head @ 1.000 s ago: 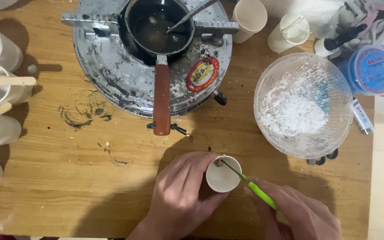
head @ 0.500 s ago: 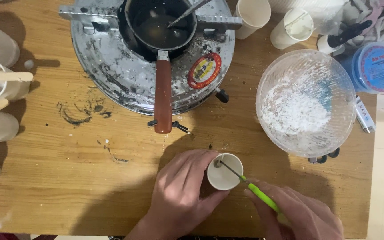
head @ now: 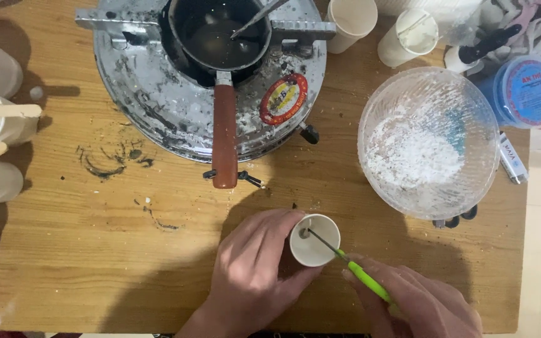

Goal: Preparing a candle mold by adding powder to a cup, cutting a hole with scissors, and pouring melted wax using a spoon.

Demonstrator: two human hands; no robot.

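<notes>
Here, small white paper cup (head: 315,240) near front edge of wooden tabletop (head: 95,263), right of centre. Left hand (head: 255,269) wrapped round cup. Right hand (head: 424,303) pinches green-handled tool (head: 352,269), metal tip inside cup. Clear bowl of white powder (head: 430,141) toward right edge.

Matt white paper cup (head: 315,240); grainy, scuffed wooden surface (head: 95,263); dull, spattered metal stove (head: 158,106); glossy clear plastic bowl (head: 430,141) near the right edge.
</notes>
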